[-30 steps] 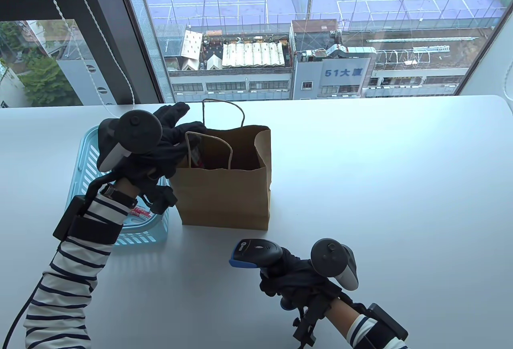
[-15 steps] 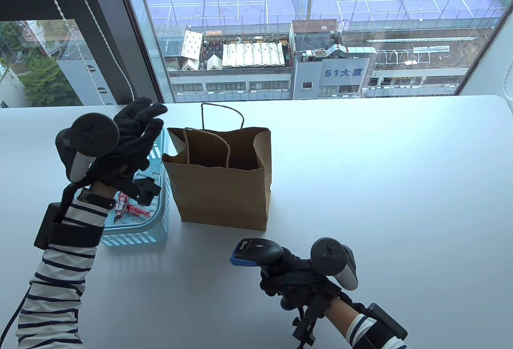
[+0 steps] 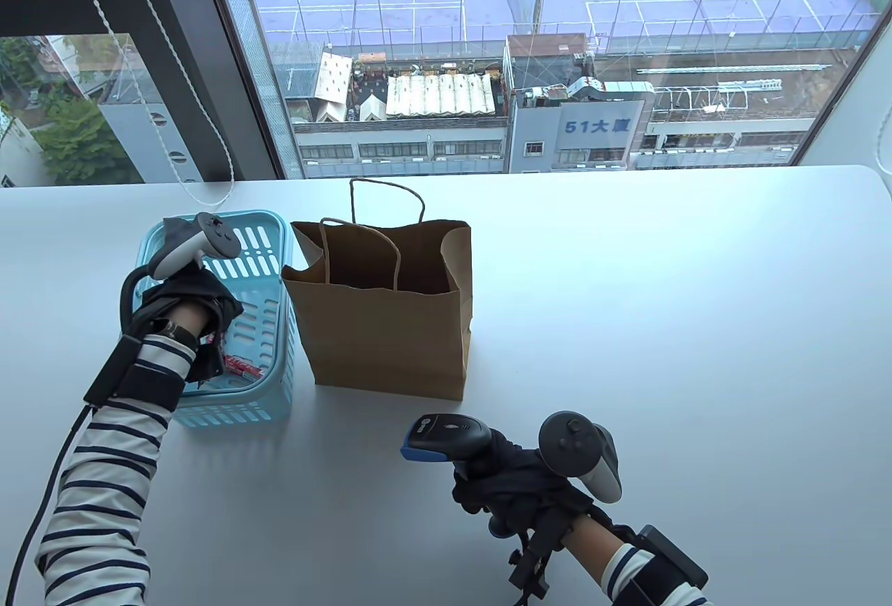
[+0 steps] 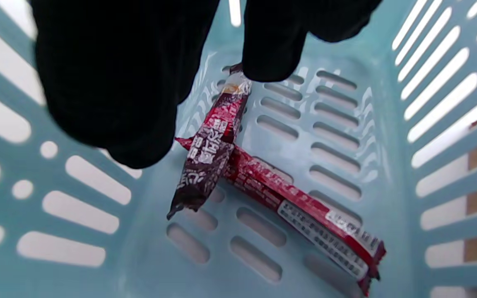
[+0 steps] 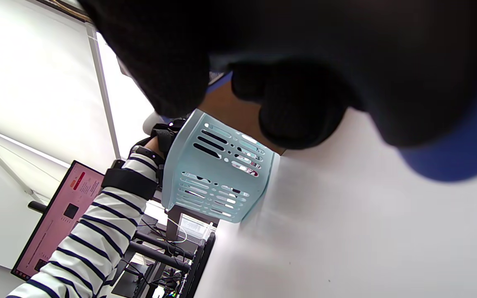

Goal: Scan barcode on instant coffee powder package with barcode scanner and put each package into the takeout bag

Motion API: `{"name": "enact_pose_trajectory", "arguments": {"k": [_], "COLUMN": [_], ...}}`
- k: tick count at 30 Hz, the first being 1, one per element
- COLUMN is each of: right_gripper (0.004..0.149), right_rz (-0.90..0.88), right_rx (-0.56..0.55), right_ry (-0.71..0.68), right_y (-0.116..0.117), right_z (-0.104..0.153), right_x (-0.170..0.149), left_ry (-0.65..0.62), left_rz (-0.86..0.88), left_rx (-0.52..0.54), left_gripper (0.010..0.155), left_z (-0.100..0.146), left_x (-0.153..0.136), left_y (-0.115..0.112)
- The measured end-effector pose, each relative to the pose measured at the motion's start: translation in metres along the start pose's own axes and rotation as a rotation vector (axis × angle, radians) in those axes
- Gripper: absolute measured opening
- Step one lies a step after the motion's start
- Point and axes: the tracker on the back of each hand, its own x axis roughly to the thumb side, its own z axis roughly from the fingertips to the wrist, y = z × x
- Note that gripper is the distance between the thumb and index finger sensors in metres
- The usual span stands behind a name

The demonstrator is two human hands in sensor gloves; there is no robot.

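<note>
Item, stage of work: two coffee sticks lie crossed on the basket point(image 4: 346, 136) floor, so we judge at least two scans and two baggings are left; what the paper bag point(image 3: 387, 327) already holds we cannot tell, its inside being dark from the table view.

Item, left hand point(image 3: 191, 306): we have it down inside the basket; its fingers point(image 4: 273, 49) hang just above the upper coffee stick point(image 4: 209, 153), one tip at that stick's end; whether it pinches the stick we cannot tell; the lower coffee stick point(image 4: 304, 207) lies under the first, running toward the basket's corner.

Item, right hand point(image 3: 516, 487): fingers curled round the scanner point(image 3: 446, 435) grip, scanner head raised off the desk point(image 3: 662, 320) and aimed left.

Item, room: basket walls stand close on both sides of our left hand, so a lift must go straight up; bag stands open just beside the basket; bare desk lies between bag and scanner for scanning.
</note>
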Motion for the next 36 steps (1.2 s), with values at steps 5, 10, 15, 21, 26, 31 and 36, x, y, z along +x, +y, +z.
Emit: {"name": "enact_pose_trajectory", "arguments": {"k": [5,10,15,21,26,31,36], "right_gripper": [0.064,0.064,0.064,0.064,0.064,0.064,0.064], "right_rz": [0.004,0.002,0.003,0.005,0.006,0.008,0.004], "right_rx": [0.006,0.008,0.009,0.010,0.015,0.018,0.023], "right_ry": [-0.002,0.001,0.001,-0.001,-0.002,-0.008,-0.006], "right_y": [0.000,0.000,0.000,0.000,0.001,0.002,0.003], "right_z": [0.000,0.000,0.000,0.000,0.000,-0.001,-0.001], "right_x": [0.000,-0.001,-0.001,-0.001,-0.002,-0.002,-0.002], "left_ry": [0.021,-0.007,-0.077,-0.098,-0.210,-0.344,-0.532], "left_rz": [-0.040,0.004,0.066,0.090,0.141,0.208,0.282], "left_rx": [-0.145,-0.222,-0.312,-0.262,-0.118,0.400,0.731], "left_gripper": [0.054,0.059,0.066,0.071,0.059,0.037,0.064], "left_z": [-0.024,-0.032,-0.038,-0.033,0.011,0.088,0.154], "left_x": [0.005,0.003,0.001,-0.001,-0.007,-0.034,-0.066], "left_y": [-0.020,-0.026,-0.035,-0.026,0.010,0.044,0.039]}}
